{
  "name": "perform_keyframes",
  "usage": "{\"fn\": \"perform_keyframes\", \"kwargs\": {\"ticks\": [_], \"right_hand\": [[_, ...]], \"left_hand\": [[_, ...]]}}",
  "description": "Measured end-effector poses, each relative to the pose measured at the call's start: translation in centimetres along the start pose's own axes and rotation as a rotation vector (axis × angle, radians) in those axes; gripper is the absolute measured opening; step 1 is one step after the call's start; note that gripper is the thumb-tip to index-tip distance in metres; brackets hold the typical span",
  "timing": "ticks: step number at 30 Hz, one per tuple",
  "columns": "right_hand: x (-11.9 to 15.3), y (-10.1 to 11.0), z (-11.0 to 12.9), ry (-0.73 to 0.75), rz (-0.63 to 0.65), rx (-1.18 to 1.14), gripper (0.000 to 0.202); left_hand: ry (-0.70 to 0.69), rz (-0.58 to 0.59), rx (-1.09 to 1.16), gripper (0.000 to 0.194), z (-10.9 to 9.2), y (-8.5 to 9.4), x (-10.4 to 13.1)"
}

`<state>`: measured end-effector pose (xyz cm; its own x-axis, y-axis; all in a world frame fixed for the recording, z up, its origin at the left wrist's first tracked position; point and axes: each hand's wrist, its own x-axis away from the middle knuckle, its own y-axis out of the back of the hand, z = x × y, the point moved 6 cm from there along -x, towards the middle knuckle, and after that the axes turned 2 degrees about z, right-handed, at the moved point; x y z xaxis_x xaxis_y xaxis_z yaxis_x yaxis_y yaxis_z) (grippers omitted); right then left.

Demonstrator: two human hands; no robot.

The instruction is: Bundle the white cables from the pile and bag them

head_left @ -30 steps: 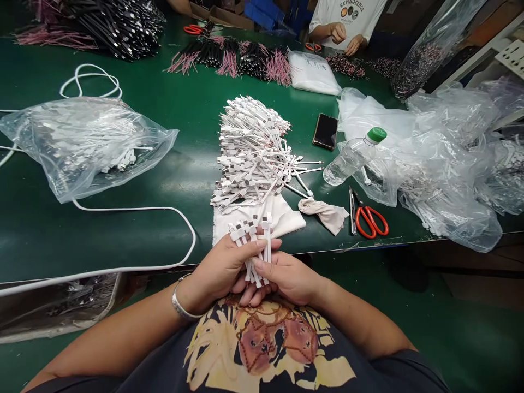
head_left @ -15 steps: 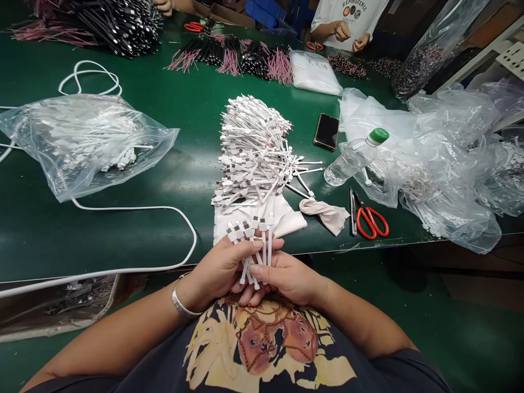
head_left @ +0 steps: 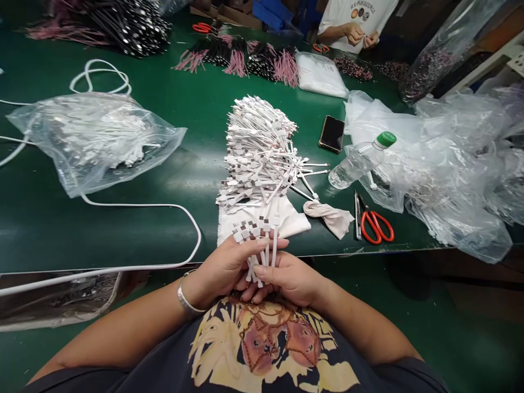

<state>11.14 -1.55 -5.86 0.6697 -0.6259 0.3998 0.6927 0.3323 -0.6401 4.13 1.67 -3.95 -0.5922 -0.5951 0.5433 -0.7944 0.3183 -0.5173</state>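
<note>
Several short white USB cables [head_left: 248,232] stand in a small fan between my two hands, their plugs pointing up and away from me. My left hand [head_left: 227,265] is closed around the bunch, its thumb lying across the cables. On the other side, my right hand [head_left: 301,278] pinches the lower part of the cables with its thumb. Some of the fingers underneath are hidden. Just beyond my hands is a white cloth [head_left: 229,225], and a big heap of the same white cables [head_left: 262,153] lies partly on it.
To the left lies a clear bag of white cables [head_left: 98,131] beside a long white cord [head_left: 135,205]. On the right are a twisted cloth [head_left: 329,217], red-handled scissors [head_left: 377,226], a bottle [head_left: 356,164], a phone [head_left: 331,134] and plastic bags [head_left: 450,174]. Across the table, a person's hands [head_left: 360,36] are at work.
The whole view has shifted slightly, so the things on the table appear a little further right. Both hands keep their hold on the cables, with hardly any movement.
</note>
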Motion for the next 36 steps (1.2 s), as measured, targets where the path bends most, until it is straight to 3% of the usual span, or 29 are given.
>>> {"fn": "perform_keyframes", "kwargs": {"ticks": [4,8,11,13,16,17,18,20,22,25,27,31,33,36], "right_hand": [[-0.1,0.3,0.6,0.004,-0.086,0.069,0.041],[0.2,-0.6,2.4,0.011,-0.015,0.275,0.041],[0.3,-1.4,3.8,0.018,0.039,0.409,0.039],[0.0,-1.8,4.8,0.036,0.033,0.473,0.039],[-0.9,-1.7,6.1,0.010,-0.048,0.556,0.038],[-1.3,-1.7,6.5,-0.005,-0.075,0.594,0.039],[-1.7,-1.7,6.8,-0.022,-0.087,0.650,0.041],[-2.5,-2.2,7.2,-0.055,-0.062,0.793,0.044],[-3.2,-2.9,7.2,-0.098,0.002,0.888,0.043],[-3.8,-3.7,6.9,-0.105,0.054,0.835,0.038],[-3.9,-3.6,7.0,-0.028,0.014,0.732,0.042],[-3.1,-2.8,6.3,0.043,-0.069,0.613,0.060],[-2.3,-2.8,5.4,0.014,-0.026,0.629,0.055],[-0.9,-3.2,4.5,0.002,0.043,0.705,0.047]], "left_hand": [[-0.064,0.112,-0.020,0.047,-0.5,-1.0,0.2],[-0.175,0.189,-0.006,0.037,-1.6,-1.4,0.7],[-0.280,0.198,-0.125,0.031,-2.7,-0.8,1.4],[-0.448,0.075,-0.315,0.034,-4.1,0.5,2.4],[-0.881,-0.311,-0.784,0.057,-7.6,2.4,5.8],[-0.988,-0.379,-1.005,0.061,-8.4,2.3,6.8],[-1.037,-0.372,-1.241,0.059,-8.6,1.8,7.5],[-0.975,-0.213,-1.634,0.048,-8.3,1.0,7.6],[-0.849,-0.090,-1.855,0.039,-7.8,0.9,7.5],[-0.686,-0.078,-1.989,0.021,-8.2,2.0,7.3],[-0.606,-0.201,-1.999,0.021,-9.5,3.7,7.1],[-0.455,-0.846,-1.962,0.031,-14.7,9.5,6.8],[-0.265,-1.058,-1.869,0.029,-16.6,12.6,6.4],[-0.127,-1.156,-1.805,0.025,-18.2,15.4,5.8]]}}
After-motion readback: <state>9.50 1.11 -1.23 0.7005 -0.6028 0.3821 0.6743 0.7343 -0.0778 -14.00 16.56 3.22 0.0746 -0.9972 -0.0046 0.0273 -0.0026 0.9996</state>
